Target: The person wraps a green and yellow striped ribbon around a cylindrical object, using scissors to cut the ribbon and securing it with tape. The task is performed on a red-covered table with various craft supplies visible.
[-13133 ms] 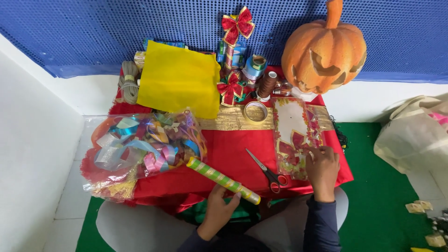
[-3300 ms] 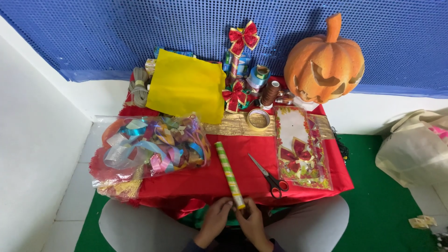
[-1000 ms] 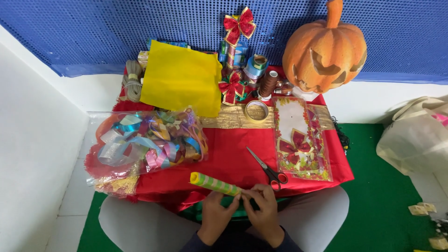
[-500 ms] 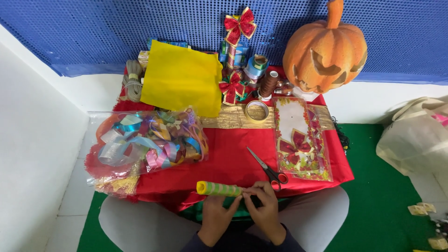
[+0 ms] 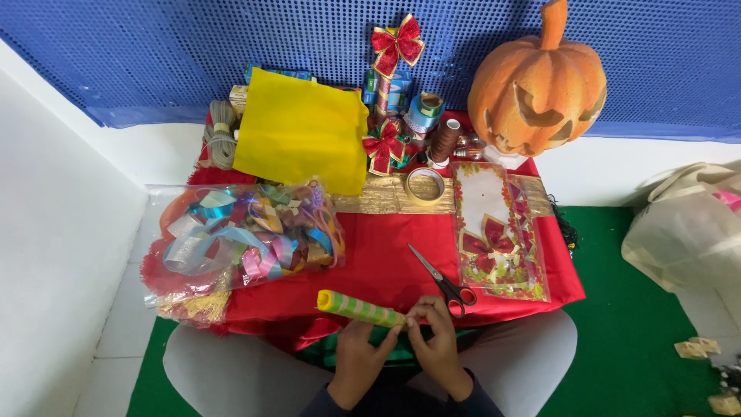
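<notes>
Striped paper roll (image 5: 361, 309) lay at the counter's near edge, likely light, crushable; best gripped mid-tube. Left hand (image 5: 361, 361) and right hand (image 5: 437, 346) fingers clenched its right end. Scissors (image 5: 444, 281) just beside.

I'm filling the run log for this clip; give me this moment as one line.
left hand: holds green-and-yellow striped paper roll | right hand: grips roll's near end | black-handled scissors: lying beside on red cloth
</notes>
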